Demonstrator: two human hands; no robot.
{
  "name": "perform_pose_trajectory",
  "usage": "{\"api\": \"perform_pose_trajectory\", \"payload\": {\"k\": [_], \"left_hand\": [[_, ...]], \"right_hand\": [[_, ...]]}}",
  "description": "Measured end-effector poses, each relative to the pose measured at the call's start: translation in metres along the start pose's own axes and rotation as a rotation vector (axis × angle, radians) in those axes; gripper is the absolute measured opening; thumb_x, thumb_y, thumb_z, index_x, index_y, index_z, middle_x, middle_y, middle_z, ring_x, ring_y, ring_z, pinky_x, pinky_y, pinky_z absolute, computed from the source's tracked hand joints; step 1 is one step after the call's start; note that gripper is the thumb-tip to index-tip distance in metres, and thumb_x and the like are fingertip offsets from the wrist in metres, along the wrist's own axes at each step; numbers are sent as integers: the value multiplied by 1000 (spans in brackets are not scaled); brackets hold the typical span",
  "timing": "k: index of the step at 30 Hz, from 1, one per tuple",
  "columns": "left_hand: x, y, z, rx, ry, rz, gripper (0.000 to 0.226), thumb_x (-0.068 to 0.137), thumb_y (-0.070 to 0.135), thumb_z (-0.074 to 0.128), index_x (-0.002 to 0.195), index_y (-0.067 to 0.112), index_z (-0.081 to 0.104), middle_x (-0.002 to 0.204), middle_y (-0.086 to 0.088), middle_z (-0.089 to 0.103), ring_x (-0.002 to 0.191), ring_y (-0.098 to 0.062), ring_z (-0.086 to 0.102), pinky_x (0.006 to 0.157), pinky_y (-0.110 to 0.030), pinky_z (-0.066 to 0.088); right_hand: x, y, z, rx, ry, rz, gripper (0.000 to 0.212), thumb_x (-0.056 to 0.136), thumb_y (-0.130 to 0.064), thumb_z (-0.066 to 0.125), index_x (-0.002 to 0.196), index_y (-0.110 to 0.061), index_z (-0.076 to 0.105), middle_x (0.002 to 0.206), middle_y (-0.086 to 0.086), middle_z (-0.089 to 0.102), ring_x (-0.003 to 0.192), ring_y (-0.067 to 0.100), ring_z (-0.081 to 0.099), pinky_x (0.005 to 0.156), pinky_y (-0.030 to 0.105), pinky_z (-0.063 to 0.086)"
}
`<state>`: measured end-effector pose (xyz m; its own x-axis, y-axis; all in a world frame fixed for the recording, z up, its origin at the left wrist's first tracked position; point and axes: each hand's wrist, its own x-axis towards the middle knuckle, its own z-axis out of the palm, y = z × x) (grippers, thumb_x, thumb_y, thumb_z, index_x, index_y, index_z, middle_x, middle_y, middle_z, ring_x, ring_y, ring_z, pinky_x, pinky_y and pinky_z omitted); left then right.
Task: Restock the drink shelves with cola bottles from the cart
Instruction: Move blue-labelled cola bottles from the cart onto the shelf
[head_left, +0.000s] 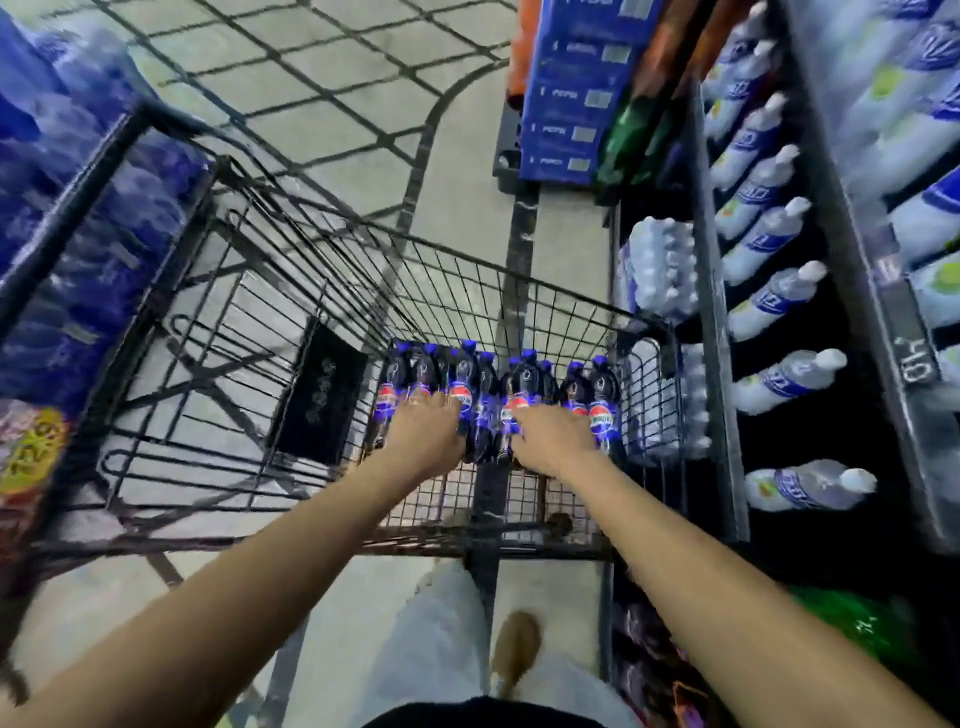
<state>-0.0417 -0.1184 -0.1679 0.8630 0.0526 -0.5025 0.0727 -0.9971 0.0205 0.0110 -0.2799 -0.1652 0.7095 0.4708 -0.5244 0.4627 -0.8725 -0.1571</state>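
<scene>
Two hands reach into the wire cart (249, 291): the left hand (423, 434) lies over the cola bottles (462, 387) bunched in its near right corner, and the right hand (553, 436) lies beside it. Whether either grips is too blurred to tell. Full bottles should feel heavy, stiff and slick, so take the waist or neck. Drink shelves (719, 312) stand just right.

Pale trousers (431, 649), brown shoe (515, 649), black top hem (483, 716)

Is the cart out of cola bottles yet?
No: a row of cola bottles lies at the near end of the cart, with the left hand and right hand on them.
</scene>
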Motion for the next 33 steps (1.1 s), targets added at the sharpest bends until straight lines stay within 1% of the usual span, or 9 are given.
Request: {"api": "perform_pose_trajectory", "payload": {"k": [3,6,9,12,17,20,24,30,33], "left_hand": [[44,-11,21,-11,-113,21,51,96,35,44,140,10,36,149,-15,34,136,-34,35,110,-51,31],[87,-18,45,-37,-187,19,53,95,36,45,140,9,35,149,-16,33,134,-35,37,107,-49,32],[125,-22,72,-103,-217,-6,62,96,38,46,146,9,27,150,-15,32,136,-32,35,111,-48,28],[154,-25,100,-297,-230,-120,80,95,43,50,153,8,7,158,-14,18,143,-32,25,115,-49,23],[194,-23,141,-744,-258,-333,94,91,41,62,152,3,2,161,-12,9,147,-29,13,120,-45,15],[209,-21,160,-881,-225,-419,95,89,35,67,151,-1,5,159,-17,12,147,-30,13,121,-40,12],[220,-21,175,-931,-274,-491,90,88,32,69,147,-6,14,154,-22,22,143,-33,22,118,-41,21],[220,-23,166,-1058,-335,-504,93,90,28,66,151,1,0,158,-16,15,145,-31,19,118,-43,21],[202,-20,151,-1118,-297,-443,87,90,27,66,148,4,5,147,-11,30,138,-30,32,111,-34,30]], "right_hand": [[36,8,16,38,-96,84,22,97,-23,43,106,-11,58,97,7,59,88,26,57,71,32,38],[69,18,37,85,-135,164,29,98,-27,44,114,-10,59,112,10,62,102,29,60,81,35,45],[96,29,61,144,-135,268,30,97,-25,46,121,-11,58,114,8,61,105,26,59,78,34,45],[119,41,85,261,-130,434,40,97,-31,49,130,-10,49,126,10,54,116,29,53,86,37,46],[160,55,131,497,-113,641,71,94,-42,55,147,-2,28,143,18,41,130,35,41,99,43,42],[179,55,151,654,-24,738,75,90,-45,63,142,-1,33,138,20,45,126,36,45,93,43,44],[196,51,169,689,24,755,74,85,-47,67,138,-5,39,139,15,45,128,31,43,86,41,46],[196,55,176,905,61,794,69,79,-39,76,132,-10,42,131,6,53,118,27,53,88,35,45],[183,49,168,1060,123,792,66,76,-33,78,129,-12,44,125,4,58,108,22,58,87,30,46]]}}
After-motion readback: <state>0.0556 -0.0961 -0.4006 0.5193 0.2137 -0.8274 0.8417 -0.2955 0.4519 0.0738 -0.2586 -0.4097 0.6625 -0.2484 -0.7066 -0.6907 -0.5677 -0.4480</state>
